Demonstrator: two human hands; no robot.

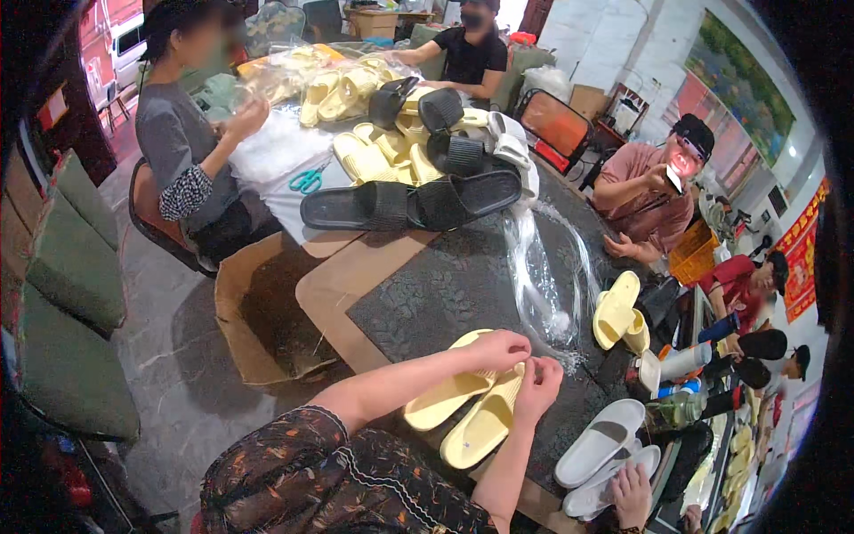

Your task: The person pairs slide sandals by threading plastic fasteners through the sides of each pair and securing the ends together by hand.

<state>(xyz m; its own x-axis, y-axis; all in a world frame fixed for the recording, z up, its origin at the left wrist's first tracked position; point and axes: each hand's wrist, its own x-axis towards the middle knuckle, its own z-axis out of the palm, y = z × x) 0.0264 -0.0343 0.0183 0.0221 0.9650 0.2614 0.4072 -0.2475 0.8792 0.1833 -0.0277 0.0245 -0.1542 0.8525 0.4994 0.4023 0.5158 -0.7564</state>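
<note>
- A crowded workroom, several people seated round a large counter (pixel 463 276) with a dark patterned top, green padded chairs along the left wall.
- Nearest, the person's two hands meet over the counter's near edge: the left hand (pixel 500 349) and the right hand (pixel 536 386) both pinch at the top end of a pair of pale yellow slippers (pixel 467 405) — fingers clenched on them, the pair lying side by side and slanting down toward the person.
- Just right of the hands, two white slippers (pixel 605 454) lie at the counter's edge, with another person's hand (pixel 632 494) touching the lower one.
- Beyond the hands, a crumpled clear plastic bag (pixel 543 285) lies on the dark top; to its right a second yellow pair (pixel 618 311) stands on end.
- Left of the counter, an open cardboard box (pixel 258 311) sits on the floor.
- Farther off, a long black pair of slippers (pixel 409 203) lies across the counter, and behind it a heap of yellow, black and white slippers (pixel 400 125) — green-handled scissors (pixel 307 181) beside the heap on the left.
- At the far rim, other people sit at work around the counter.
</note>
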